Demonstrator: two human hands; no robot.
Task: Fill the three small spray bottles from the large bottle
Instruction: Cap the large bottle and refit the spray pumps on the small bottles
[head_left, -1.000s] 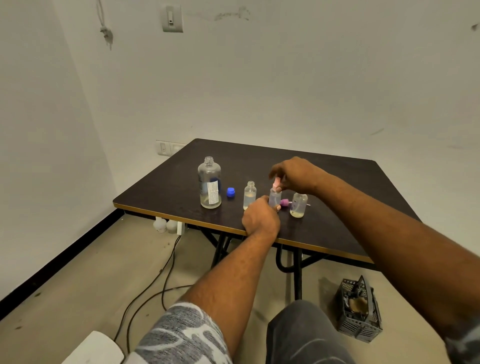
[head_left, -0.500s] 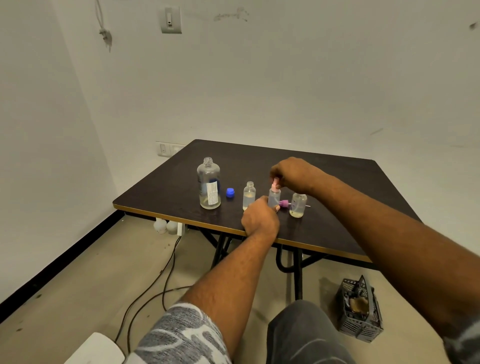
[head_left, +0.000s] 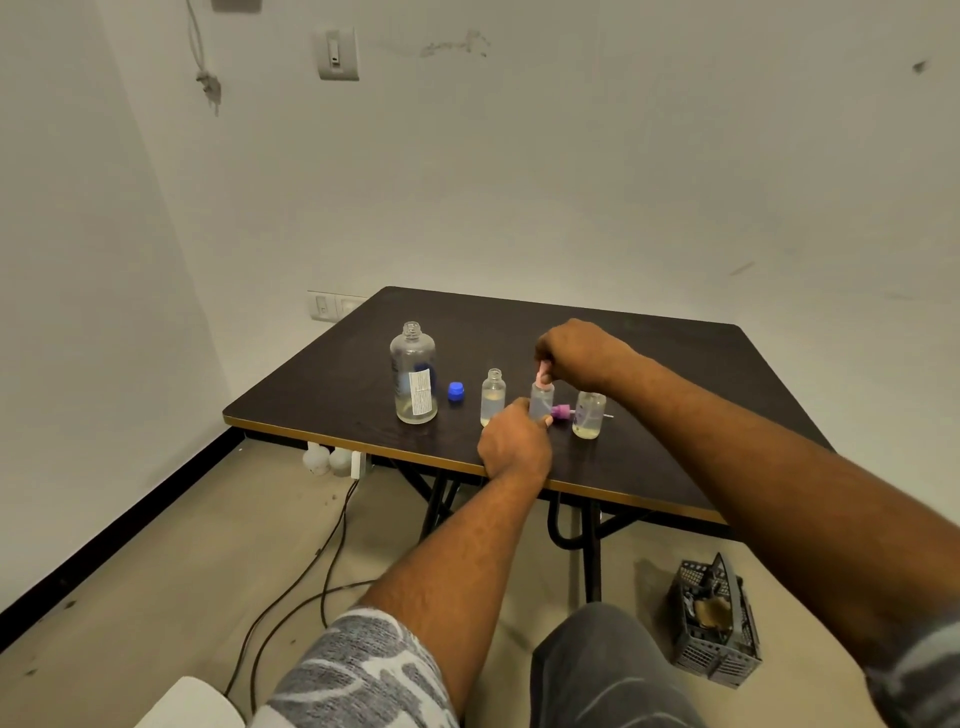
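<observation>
— Hands, state?
— Left hand (head_left: 514, 441) wraps my middle spray bottle (head_left: 541, 399) low; right hand (head_left: 576, 353) pinches its pink spray cap (head_left: 543, 375) from above.
— Axis?
— Upright, near table (head_left: 675, 364) edge; large bottle (head_left: 413, 374) stands left, nearer my left hand.

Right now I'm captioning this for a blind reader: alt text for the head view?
The left hand steadies the middle small spray bottle on a dark table while the right hand fits its pink sprayer top. An open large bottle stands left.
</observation>
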